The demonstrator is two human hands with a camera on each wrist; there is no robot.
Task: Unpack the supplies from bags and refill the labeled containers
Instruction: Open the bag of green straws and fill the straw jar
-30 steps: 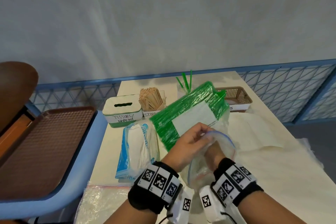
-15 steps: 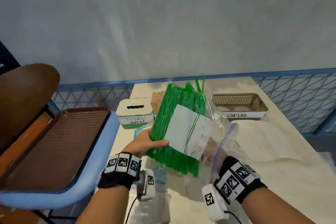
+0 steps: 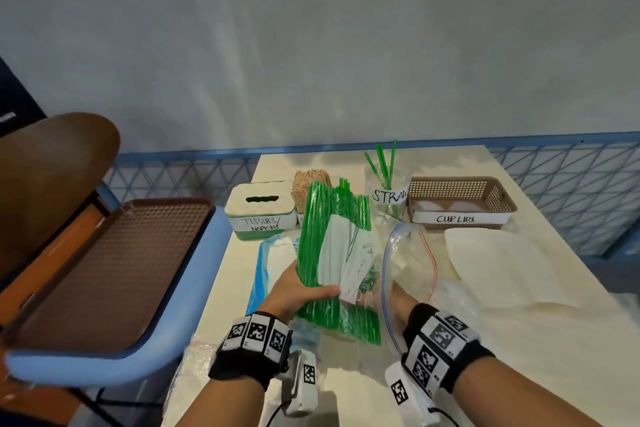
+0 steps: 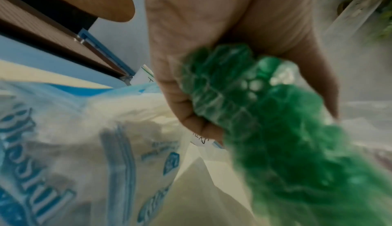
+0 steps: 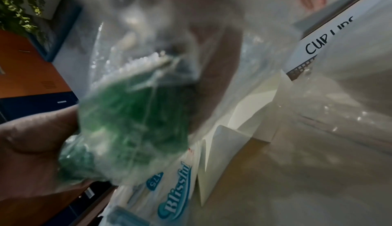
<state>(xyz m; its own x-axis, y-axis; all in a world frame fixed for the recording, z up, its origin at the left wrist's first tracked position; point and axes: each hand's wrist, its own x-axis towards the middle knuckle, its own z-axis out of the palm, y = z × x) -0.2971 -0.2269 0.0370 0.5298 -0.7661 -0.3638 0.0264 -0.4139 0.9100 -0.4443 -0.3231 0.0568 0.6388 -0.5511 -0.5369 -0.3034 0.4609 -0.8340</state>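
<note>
The left hand (image 3: 294, 291) was clamped round the pack of green straws (image 3: 332, 253), tilted toward twelve o'clock — likely bound for the straw cup (image 3: 388, 198) at one o'clock. The right hand (image 3: 388, 302) sat inside the zip bag (image 3: 408, 263), probably steadying it; its grip I couldn't tell.

Pack of green straws (image 3: 332, 253) is now fully out of the clear zip bag (image 3: 408, 263), more upright than 0.5 s ago. Left hand (image 3: 294, 291), on the bag mouth 1 s ago, grips the pack's lower end. Right hand (image 3: 391, 302) now sits behind the bag film.
</note>
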